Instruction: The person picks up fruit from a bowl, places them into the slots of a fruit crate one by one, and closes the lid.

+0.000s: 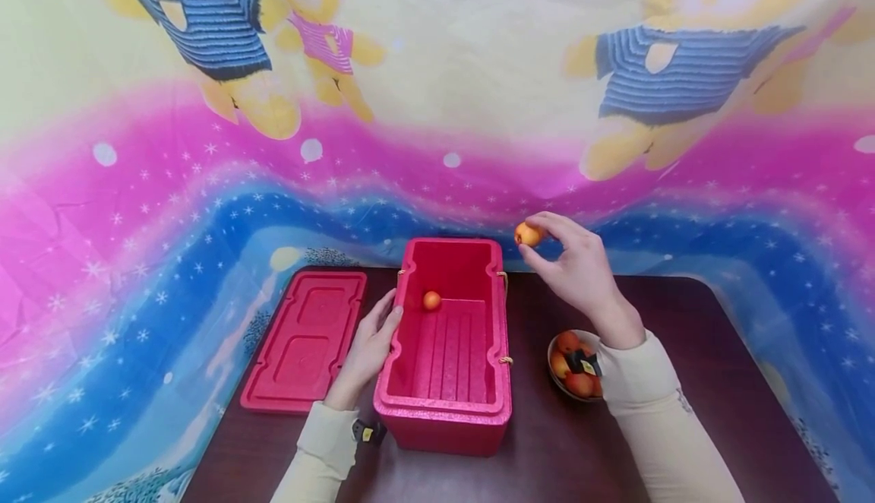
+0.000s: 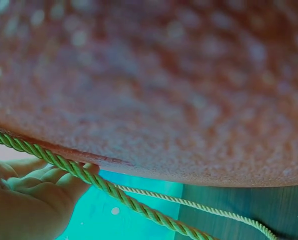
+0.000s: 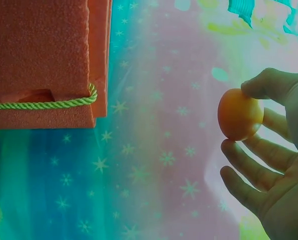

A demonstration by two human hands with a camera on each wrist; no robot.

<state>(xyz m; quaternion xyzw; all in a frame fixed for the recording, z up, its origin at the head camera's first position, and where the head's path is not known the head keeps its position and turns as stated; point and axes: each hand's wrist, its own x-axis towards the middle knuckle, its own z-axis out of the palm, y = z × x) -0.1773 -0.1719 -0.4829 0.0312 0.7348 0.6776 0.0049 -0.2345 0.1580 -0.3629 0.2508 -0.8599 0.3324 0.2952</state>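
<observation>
My right hand [image 1: 574,260] pinches a loquat [image 1: 528,235] between thumb and fingertips, raised to the right of the red foam box [image 1: 447,417]. In the right wrist view the loquat [image 3: 240,115] is smooth and orange, with the lower fingers spread beneath it. My left hand [image 1: 371,343] rests against the box's left side, its fingers fairly straight along the rim. The left wrist view shows that hand [image 2: 39,200] beside the box wall [image 2: 149,100] and a twisted rope handle [image 2: 104,185]. Inside the box, another loquat [image 1: 431,301] lies near the far left corner.
A red lid [image 1: 307,340] lies flat on the dark table [image 1: 547,457], left of the box. To the right, below my right forearm, stands a bowl [image 1: 555,386] with several loquats [image 1: 579,384], partly hidden by the wrist camera. A patterned curtain [image 1: 437,115] hangs behind the table.
</observation>
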